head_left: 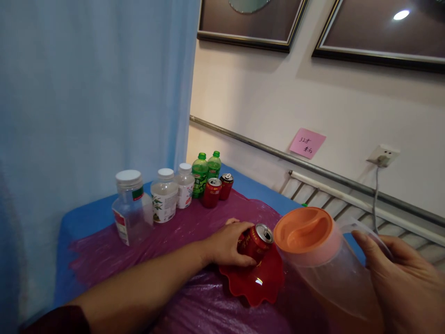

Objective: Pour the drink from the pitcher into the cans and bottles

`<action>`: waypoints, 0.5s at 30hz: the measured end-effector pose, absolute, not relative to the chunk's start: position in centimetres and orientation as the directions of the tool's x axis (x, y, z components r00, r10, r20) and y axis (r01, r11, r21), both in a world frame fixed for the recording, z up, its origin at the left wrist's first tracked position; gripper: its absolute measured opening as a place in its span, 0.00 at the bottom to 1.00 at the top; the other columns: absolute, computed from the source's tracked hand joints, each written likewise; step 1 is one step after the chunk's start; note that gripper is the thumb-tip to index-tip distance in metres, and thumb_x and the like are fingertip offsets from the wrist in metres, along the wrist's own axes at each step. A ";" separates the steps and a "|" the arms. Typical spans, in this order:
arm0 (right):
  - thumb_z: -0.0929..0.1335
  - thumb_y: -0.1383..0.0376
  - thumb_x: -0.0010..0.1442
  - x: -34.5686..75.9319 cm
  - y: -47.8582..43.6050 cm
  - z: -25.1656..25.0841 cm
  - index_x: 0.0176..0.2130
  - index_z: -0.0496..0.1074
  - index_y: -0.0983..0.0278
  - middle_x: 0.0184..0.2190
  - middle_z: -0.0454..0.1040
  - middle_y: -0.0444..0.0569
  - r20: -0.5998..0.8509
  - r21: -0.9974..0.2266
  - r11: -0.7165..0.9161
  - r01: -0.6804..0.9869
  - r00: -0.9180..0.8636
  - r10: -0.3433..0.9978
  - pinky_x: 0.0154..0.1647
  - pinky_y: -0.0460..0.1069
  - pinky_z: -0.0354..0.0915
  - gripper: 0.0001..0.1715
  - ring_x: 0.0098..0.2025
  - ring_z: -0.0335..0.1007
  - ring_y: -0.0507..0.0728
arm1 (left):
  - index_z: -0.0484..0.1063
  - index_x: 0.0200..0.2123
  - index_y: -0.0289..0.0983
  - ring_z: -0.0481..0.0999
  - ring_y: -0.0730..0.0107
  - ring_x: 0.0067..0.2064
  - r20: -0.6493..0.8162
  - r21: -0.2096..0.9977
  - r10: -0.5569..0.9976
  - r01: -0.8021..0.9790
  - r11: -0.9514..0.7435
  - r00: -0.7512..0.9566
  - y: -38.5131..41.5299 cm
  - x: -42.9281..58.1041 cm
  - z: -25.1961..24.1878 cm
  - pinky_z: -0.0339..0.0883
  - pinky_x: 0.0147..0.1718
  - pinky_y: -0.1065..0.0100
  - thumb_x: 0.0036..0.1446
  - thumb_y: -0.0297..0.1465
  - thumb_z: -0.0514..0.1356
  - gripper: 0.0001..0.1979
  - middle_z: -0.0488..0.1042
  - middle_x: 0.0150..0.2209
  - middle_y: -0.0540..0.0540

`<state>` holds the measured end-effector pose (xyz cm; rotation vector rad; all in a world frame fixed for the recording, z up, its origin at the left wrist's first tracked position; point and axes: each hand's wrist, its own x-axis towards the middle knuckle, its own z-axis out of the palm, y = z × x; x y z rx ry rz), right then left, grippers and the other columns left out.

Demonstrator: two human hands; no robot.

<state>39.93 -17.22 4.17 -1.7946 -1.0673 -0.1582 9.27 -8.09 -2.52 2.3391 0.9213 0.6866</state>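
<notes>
Red can sits between curled left fingers gripping it; right fingers clasp the jug handle.

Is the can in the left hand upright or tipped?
Tipped: the red can in the left hand leans toward the orange-lidded pitcher, unlike the two upright cans behind.

Pale wall, two framed pictures above, metal rail, white radiator, blue curtain

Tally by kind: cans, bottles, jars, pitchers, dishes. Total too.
Red cans: 3
White-capped clear jars: 3
Green-capped bottles: 2
Orange-lidded pitcher: 1
Scalloped red dish: 1
Total: 10
Green bit behind the pitcher: too hidden to identify, not counted.
</notes>
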 end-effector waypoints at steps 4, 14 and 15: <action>0.71 0.35 0.51 40.0 -17.4 3.8 0.34 0.80 0.56 0.23 0.74 0.41 0.483 -0.702 -0.177 0.690 0.643 0.594 0.32 0.50 0.59 0.30 0.31 0.70 0.59 | 0.71 0.55 0.41 0.76 0.52 0.51 0.255 0.619 0.727 0.470 -0.630 0.638 -8.2 9.3 -2.3 0.59 0.57 0.56 0.42 0.46 0.71 0.36 0.80 0.51 0.45; 0.70 0.35 0.52 39.6 -17.6 4.1 0.35 0.80 0.56 0.26 0.77 0.42 0.505 -0.660 -0.176 0.730 0.605 0.615 0.29 0.50 0.60 0.30 0.31 0.72 0.61 | 0.71 0.56 0.42 0.77 0.52 0.49 0.242 0.617 0.709 0.459 -0.639 0.662 -8.1 9.3 -2.5 0.58 0.56 0.57 0.43 0.46 0.71 0.36 0.81 0.49 0.46; 0.70 0.35 0.52 39.7 -17.6 4.1 0.35 0.80 0.57 0.26 0.77 0.43 0.509 -0.654 -0.178 0.735 0.601 0.616 0.29 0.50 0.60 0.30 0.31 0.72 0.61 | 0.71 0.56 0.42 0.77 0.52 0.49 0.239 0.616 0.709 0.461 -0.639 0.664 -8.1 9.3 -2.5 0.58 0.56 0.57 0.43 0.45 0.71 0.36 0.81 0.49 0.46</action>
